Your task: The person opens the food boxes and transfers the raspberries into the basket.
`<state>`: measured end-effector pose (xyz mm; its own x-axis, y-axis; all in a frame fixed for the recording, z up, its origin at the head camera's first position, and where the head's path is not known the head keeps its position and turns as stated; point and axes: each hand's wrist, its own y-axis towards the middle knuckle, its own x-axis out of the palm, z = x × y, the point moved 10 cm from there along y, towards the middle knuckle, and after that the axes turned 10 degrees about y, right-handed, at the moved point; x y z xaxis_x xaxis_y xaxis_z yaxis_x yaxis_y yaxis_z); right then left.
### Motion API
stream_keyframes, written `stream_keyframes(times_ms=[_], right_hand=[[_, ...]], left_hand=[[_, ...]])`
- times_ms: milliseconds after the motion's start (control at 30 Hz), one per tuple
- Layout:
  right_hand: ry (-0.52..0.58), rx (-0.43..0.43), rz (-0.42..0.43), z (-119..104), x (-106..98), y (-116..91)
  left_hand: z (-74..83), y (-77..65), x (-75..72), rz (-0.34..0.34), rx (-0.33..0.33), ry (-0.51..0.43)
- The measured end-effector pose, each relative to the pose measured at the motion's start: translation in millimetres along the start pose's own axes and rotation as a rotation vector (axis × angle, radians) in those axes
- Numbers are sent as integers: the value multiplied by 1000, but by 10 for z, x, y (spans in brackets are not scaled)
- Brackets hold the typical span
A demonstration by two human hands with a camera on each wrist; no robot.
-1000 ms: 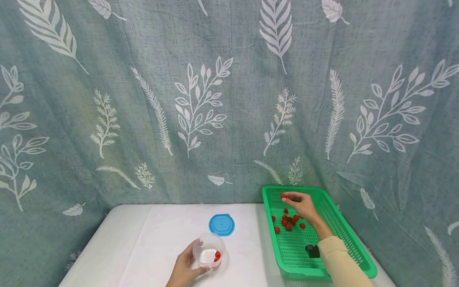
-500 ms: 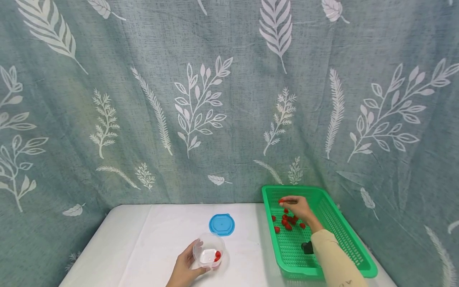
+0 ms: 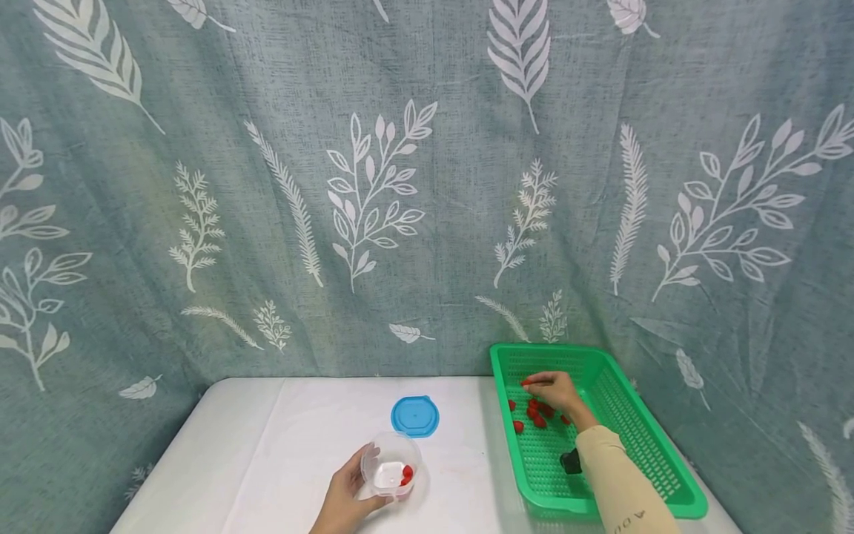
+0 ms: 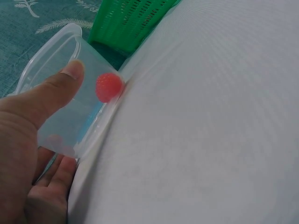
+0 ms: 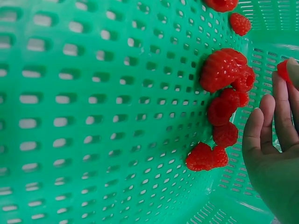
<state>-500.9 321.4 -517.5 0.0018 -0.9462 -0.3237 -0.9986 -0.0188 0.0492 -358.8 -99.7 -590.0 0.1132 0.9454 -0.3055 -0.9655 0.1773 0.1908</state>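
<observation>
My left hand grips a clear plastic tub from the left side, its thumb along the wall. The tub stands tilted on the white table, and red raspberries lie inside at its right. In the left wrist view one raspberry shows through the wall. Over the far left part of a green perforated basket, my right hand pinches a raspberry between thumb and fingertips. Several raspberries lie loose on the basket floor, partly behind that hand.
A blue lid lies flat on the white table, just behind the tub. The basket's raised rim runs along the table's right side. Behind everything hangs a grey-green leaf-patterned curtain.
My right hand has come slightly lower inside the basket, the raspberry still pinched. The left hand and the tub have stayed in place. The head view has shifted a little.
</observation>
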Motion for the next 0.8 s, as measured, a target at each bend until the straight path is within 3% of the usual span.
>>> stream_keyframes(times_ms=[233, 400, 633, 800], right_hand=[[-7, 8, 22, 11, -32, 12], [-25, -37, 23, -138, -53, 0], [10, -139, -15, -754, -12, -74], [60, -206, -66, -1290, 174, -329]], left_hand=[[-5, -2, 8, -5, -16, -15], [-23, 1, 20, -9, -30, -8], [-20, 14, 2, -2, -47, 23], [-3, -7, 4, 4, -38, 23]])
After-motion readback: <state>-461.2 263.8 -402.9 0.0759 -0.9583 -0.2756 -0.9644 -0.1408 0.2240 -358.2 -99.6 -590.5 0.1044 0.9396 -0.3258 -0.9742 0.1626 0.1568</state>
